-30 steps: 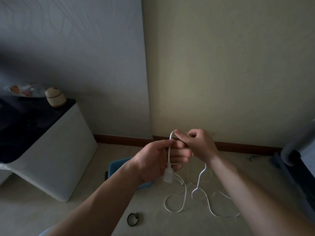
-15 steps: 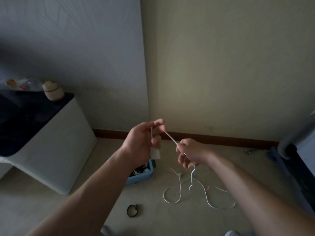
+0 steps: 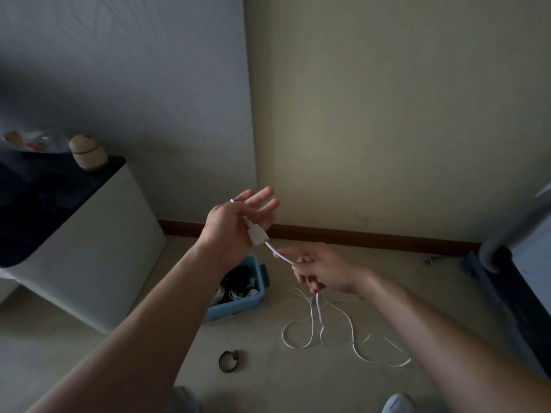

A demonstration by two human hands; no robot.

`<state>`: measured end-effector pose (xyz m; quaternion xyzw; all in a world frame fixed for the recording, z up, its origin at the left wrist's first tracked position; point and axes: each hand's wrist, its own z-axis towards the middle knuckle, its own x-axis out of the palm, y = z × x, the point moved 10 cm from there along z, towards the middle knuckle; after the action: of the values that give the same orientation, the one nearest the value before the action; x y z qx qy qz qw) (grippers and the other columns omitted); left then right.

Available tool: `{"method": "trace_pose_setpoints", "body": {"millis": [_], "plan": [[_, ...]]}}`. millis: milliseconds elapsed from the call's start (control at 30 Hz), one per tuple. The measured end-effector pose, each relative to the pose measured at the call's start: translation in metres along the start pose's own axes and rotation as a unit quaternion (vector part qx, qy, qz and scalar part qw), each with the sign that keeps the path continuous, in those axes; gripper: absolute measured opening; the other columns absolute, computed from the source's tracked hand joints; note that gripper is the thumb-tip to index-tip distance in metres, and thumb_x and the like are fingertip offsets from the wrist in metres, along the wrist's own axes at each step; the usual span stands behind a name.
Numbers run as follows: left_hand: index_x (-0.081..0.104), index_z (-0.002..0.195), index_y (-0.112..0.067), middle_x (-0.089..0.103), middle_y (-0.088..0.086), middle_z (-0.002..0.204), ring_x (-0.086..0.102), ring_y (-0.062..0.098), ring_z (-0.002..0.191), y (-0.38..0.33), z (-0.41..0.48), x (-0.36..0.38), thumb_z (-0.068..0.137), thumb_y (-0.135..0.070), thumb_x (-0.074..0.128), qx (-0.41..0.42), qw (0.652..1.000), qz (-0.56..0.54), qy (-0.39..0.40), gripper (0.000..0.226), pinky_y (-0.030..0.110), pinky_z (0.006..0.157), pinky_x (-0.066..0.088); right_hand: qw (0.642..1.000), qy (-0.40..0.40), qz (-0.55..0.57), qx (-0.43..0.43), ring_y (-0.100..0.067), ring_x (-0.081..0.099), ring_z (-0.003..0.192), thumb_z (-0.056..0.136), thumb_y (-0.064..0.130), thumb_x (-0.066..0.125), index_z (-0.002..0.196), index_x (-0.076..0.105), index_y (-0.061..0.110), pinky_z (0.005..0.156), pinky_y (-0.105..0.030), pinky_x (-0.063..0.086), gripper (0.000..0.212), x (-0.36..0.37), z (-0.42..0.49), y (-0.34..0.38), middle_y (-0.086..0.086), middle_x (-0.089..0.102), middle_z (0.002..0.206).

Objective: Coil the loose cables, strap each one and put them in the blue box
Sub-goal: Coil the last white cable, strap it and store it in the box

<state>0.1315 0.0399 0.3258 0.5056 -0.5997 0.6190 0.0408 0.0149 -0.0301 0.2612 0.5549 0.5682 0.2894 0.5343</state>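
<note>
Above the blue box (image 3: 238, 310), your left hand (image 3: 235, 225) is raised with its fingers straight and spread. It carries the white cable (image 3: 279, 253) rather than clamping it. The plug (image 3: 258, 234) lies against the palm, and a short turn of cable shows over the upper edge of the hand. Whether the thumb presses on that turn cannot be told. Your right hand (image 3: 323, 274) sits lower and to the right, fingers curled, pinching the cable between thumb and fingertips.

**Step in hand (judged):** coiling. The first turn is being laid round the left hand. This cable is not yet strapped or boxed.

**Orientation:**
- The plug's long axis runs from upper left to lower right, with its cable end pointing down toward the right hand.
- The span between the hands follows the same line in a slight bow.
- Below the right hand, the rest of the cable drops to the floor and lies in loose open loops, just right of the box.

**Supplies:**
- The box stands on the floor beneath the left forearm and already holds dark and white cables.
- A black strap (image 3: 228, 360) lies on the floor in front of the box, untouched.

**Next move (judged):**
1. Let the cable slide through the right-hand pinch.
2. Carry it up and over the left palm to lay another turn.
3. Match each turn to the one before, and watch that the floor loops do not snag or knot.
</note>
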Motion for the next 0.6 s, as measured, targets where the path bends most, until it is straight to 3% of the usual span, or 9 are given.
{"method": "trace_pose_setpoints", "body": {"millis": [67,133,233,300,400,500,600], "plan": [[0.035,0.142,0.000,0.072,0.015,0.117,0.073,0.029,0.102,-0.002,0.002,-0.004,0.095,0.009,0.027,0.006,1.000,0.000,-0.007,0.049,0.036,0.078,0.057,1.000,-0.015,-0.019,0.000,-0.006,0.041,0.049,0.103,0.007,0.049,0.133,0.061,0.024,0.049,-0.019,0.035,0.037,-0.004,-0.001,-0.003,0.002,0.055,0.069],[0.034,0.142,0.002,0.072,0.016,0.116,0.072,0.028,0.103,-0.001,0.003,-0.003,0.096,0.009,0.025,0.008,1.000,-0.001,-0.001,0.048,0.035,0.078,0.058,0.998,-0.041,-0.048,-0.018,-0.006,0.045,0.054,0.102,0.006,0.051,0.128,0.066,0.020,0.058,-0.021,0.038,0.033,-0.008,-0.001,-0.001,0.006,0.055,0.066],[0.035,0.140,0.002,0.070,0.017,0.120,0.071,0.030,0.107,0.001,0.002,0.002,0.095,0.010,0.025,0.000,1.000,0.011,0.022,0.047,0.036,0.091,0.053,0.995,-0.056,-0.070,-0.043,-0.019,0.046,0.065,0.098,0.004,0.057,0.118,0.072,0.024,0.068,-0.032,0.037,0.032,-0.012,-0.003,0.005,0.012,0.052,0.057],[0.038,0.139,0.002,0.068,0.017,0.125,0.067,0.032,0.114,0.004,0.002,0.005,0.093,0.015,0.027,-0.004,0.999,0.039,0.037,0.049,0.042,0.099,0.050,0.994,-0.058,-0.074,-0.047,-0.016,0.045,0.062,0.096,0.003,0.058,0.115,0.074,0.021,0.067,-0.031,0.036,0.031,-0.013,-0.003,0.008,0.013,0.050,0.053],[0.044,0.137,0.004,0.064,0.021,0.130,0.064,0.033,0.119,0.010,0.006,0.003,0.089,0.024,0.030,0.008,0.995,0.095,0.040,0.053,0.046,0.100,0.051,0.992,-0.056,-0.099,-0.044,-0.008,0.048,0.059,0.096,0.006,0.059,0.107,0.077,0.016,0.065,-0.029,0.038,0.024,-0.012,-0.006,0.015,0.013,0.054,0.051],[0.044,0.137,0.000,0.063,0.020,0.131,0.064,0.030,0.120,0.015,0.005,0.006,0.089,0.026,0.037,0.028,0.986,0.152,0.059,0.055,0.040,0.103,0.050,0.991,-0.065,-0.111,-0.039,-0.010,0.057,0.066,0.095,0.013,0.061,0.093,0.079,0.025,0.068,-0.031,0.042,0.021,-0.013,-0.010,0.021,0.008,0.064,0.060],[0.044,0.139,-0.010,0.064,0.014,0.130,0.063,0.022,0.121,0.020,0.004,0.010,0.090,0.022,0.048,0.060,0.949,0.299,0.081,0.058,0.034,0.101,0.052,0.986,-0.080,-0.139,-0.046,-0.005,0.063,0.069,0.094,0.017,0.062,0.083,0.075,0.032,0.071,-0.029,0.047,0.023,-0.015,-0.012,0.029,0.005,0.072,0.069]]}}
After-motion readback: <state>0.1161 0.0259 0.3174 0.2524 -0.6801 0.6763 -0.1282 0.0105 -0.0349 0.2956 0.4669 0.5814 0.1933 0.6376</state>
